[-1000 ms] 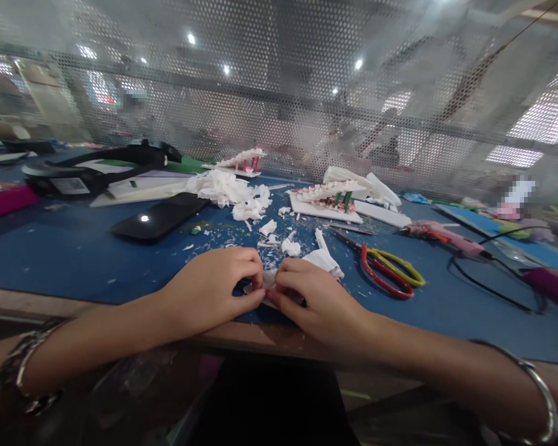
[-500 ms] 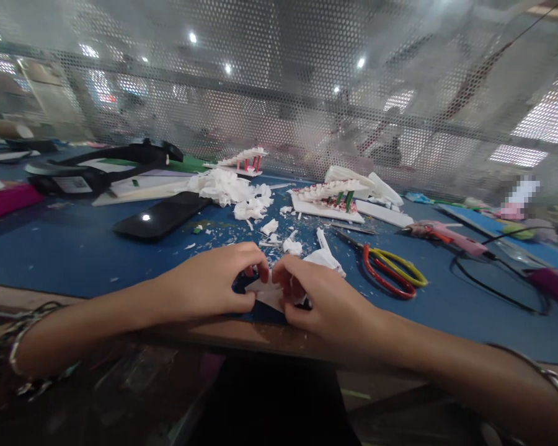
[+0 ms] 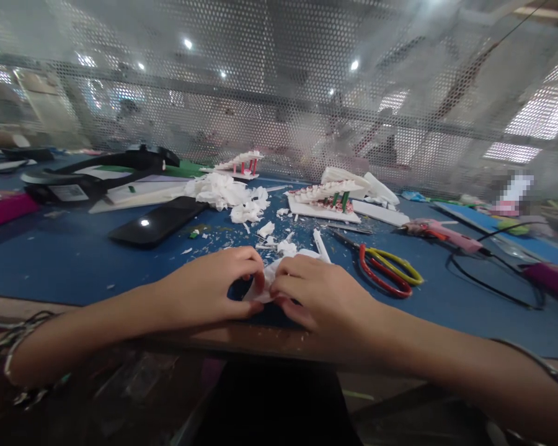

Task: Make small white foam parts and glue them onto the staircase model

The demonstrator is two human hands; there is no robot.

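Between my two hands, at the front edge of the blue table, is a small white sheet (image 3: 264, 292), thin like paper and partly covered by fingers. My left hand (image 3: 214, 284) pinches its left side with curled fingers and thumb. Over its right side, my right hand (image 3: 323, 290) has bent fingers closed on the sheet, the tips close to those of my left hand. White scraps (image 3: 287, 246) lie just beyond the hands. Scissors (image 3: 385, 271) with red and yellow handles rest to the right of my right hand.
A black phone (image 3: 158, 222) lies left, near a white crumpled pile (image 3: 223, 191) and a black headset (image 3: 60, 186). Two small white models, one on green posts (image 3: 323, 207), one on red posts (image 3: 244, 166), stand behind. A pink glue gun (image 3: 446, 234) with a cord is right.
My right hand has shifted slightly left and turned more palm-down over the white sheet. The sheet now appears more bent and raised between the fingers. The camera view has moved slightly.
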